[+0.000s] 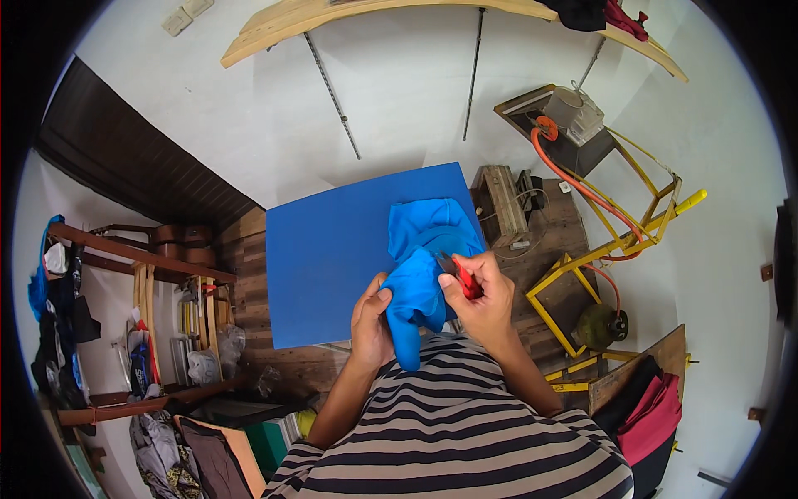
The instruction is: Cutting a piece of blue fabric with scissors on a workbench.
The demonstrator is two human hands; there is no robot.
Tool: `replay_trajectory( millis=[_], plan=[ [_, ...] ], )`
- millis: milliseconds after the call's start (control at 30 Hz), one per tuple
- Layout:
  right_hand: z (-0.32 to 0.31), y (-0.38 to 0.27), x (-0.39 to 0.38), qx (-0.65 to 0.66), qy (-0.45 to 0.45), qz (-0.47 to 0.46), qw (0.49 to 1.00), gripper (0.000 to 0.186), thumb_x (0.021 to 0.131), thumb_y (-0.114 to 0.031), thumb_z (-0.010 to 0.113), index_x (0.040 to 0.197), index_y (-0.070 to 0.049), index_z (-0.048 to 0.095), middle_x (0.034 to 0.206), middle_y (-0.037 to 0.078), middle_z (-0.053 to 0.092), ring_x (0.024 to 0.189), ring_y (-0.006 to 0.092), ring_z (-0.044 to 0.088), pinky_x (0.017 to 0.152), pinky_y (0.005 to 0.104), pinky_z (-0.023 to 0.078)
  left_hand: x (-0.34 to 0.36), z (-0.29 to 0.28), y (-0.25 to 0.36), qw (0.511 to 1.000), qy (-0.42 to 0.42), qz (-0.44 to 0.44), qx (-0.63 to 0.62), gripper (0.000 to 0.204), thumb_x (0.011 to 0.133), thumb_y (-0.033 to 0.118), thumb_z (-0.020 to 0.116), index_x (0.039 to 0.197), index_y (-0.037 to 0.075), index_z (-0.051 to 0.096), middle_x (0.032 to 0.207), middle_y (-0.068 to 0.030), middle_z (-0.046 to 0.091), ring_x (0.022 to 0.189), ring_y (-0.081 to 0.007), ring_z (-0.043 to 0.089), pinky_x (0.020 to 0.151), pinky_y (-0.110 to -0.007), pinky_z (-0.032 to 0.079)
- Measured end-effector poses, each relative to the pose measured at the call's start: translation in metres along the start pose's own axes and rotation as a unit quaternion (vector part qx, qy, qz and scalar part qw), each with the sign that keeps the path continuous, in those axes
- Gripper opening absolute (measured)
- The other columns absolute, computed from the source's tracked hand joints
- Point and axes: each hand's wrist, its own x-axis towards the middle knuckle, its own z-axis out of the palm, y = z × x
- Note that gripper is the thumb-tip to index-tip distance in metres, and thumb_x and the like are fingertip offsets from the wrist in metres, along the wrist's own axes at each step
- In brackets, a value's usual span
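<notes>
A bright blue piece of cloth (428, 229) lies partly on the blue tabletop (324, 258), and its near end is gathered up and hangs over the front edge. My left hand (371, 323) is closed on the left side of that gathered end, with the thumb on top. In my right hand (486, 295) are small red-handled snips (467, 281). Their dark tip points up and left, against the cloth or very close to it. My right fingers hide part of the handles, so I cannot tell whether the blades are apart.
Right of the table stand a wooden crate (500, 204), a yellow metal frame (573, 291) with an orange hose (565, 170), and a gas cylinder (600, 326). A guitar (179, 244) and shelving with clothes (62, 341) are at left. A wooden shelf (374, 15) runs along the far wall.
</notes>
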Motion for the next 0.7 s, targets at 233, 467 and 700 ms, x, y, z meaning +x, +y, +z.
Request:
replay_trajectory(
  millis=[233, 467, 700],
  plan=[
    [0.003, -0.0034, 0.0006, -0.05, -0.004, -0.025, 0.998, 0.032, 0.076, -0.014, 0.078, 0.094, -0.001, 0.056, 0.076, 0.012, 0.066, 0.06, 0.0154, 0.064, 0.055, 0.0271, 0.052, -0.0021, -0.0015, -0.0017, 0.999, -0.022, 0.002, 0.023, 0.019, 0.094, 0.027, 0.049, 0.092, 0.008, 0.048, 0.081, -0.0006, 0.049, 0.075, -0.008, 0.049, 0.066, -0.022, 0.043],
    [0.0035, -0.0032, 0.001, -0.05, -0.005, -0.014, 0.999, 0.03, 0.076, -0.014, 0.077, 0.092, -0.001, 0.056, 0.079, 0.014, 0.067, 0.062, 0.0182, 0.066, 0.055, 0.0288, 0.053, -0.0024, -0.0011, -0.0007, 0.999, -0.033, 0.004, 0.035, 0.02, 0.094, 0.028, 0.05, 0.091, 0.008, 0.047, 0.081, -0.0011, 0.049, 0.074, -0.0083, 0.049, 0.063, -0.023, 0.045],
    [0.004, -0.0025, -0.0005, -0.055, 0.001, -0.016, 0.998, 0.029, 0.076, -0.013, 0.077, 0.092, -0.001, 0.056, 0.078, 0.014, 0.067, 0.062, 0.018, 0.066, 0.055, 0.0286, 0.053, -0.0046, 0.0007, 0.0018, 0.998, -0.043, -0.007, 0.035, 0.02, 0.094, 0.028, 0.049, 0.091, 0.008, 0.046, 0.08, -0.0025, 0.049, 0.07, -0.0098, 0.051, 0.059, -0.025, 0.048]
  ],
)
